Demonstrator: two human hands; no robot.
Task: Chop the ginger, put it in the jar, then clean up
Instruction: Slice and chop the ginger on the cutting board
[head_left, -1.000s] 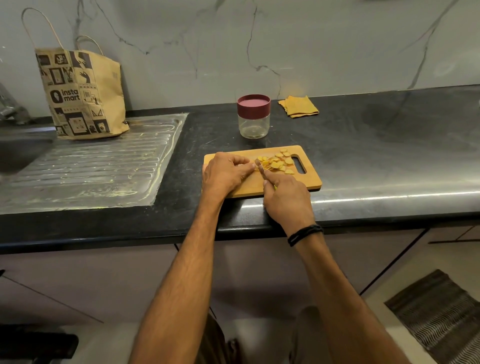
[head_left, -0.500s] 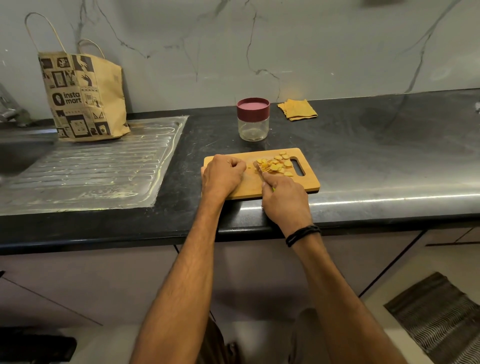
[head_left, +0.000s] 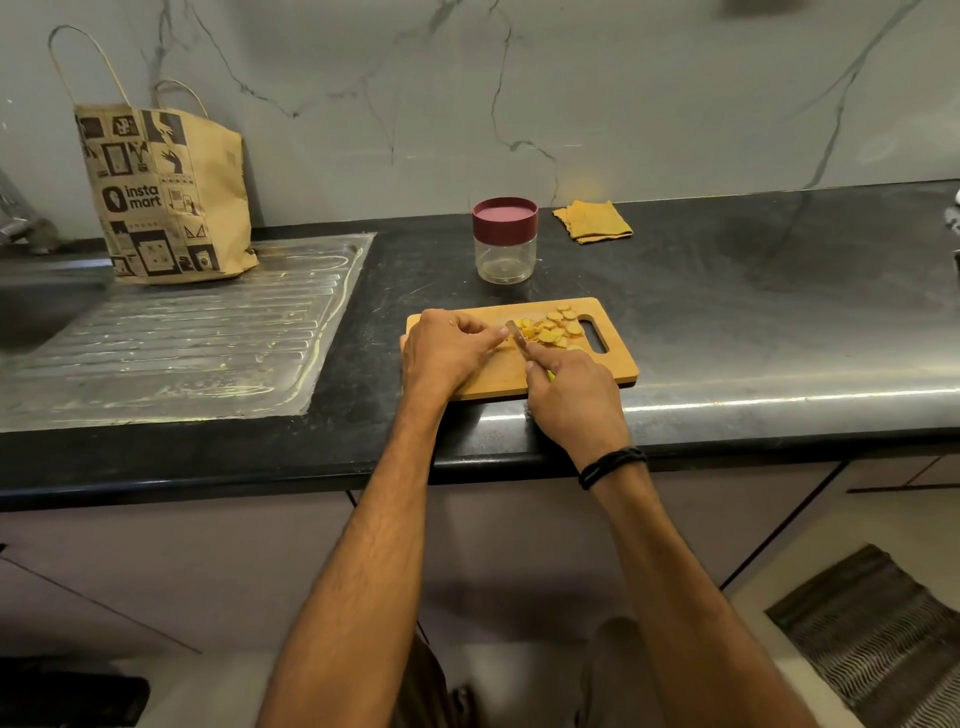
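Two bare forearms are reaching over a black stone table (head_left: 727, 322). The right hand (head_left: 571, 400), wearing a black corded wristband (head_left: 610, 464), is clenching a small green-handled knife (head_left: 517, 336), whose blade is pointing away over a rectangular wooden cutting board (head_left: 493, 382). The left hand (head_left: 447, 353) is lying curled on the board with its fingertips beside the blade; whether it is pinching anything cannot be told. Yellow ginger slices (head_left: 558, 330) are lying heaped on the board, just right of the blade. Farther back, a clear glass jar with a maroon lid (head_left: 505, 241) is standing closed, near a folded yellow cloth (head_left: 592, 221)
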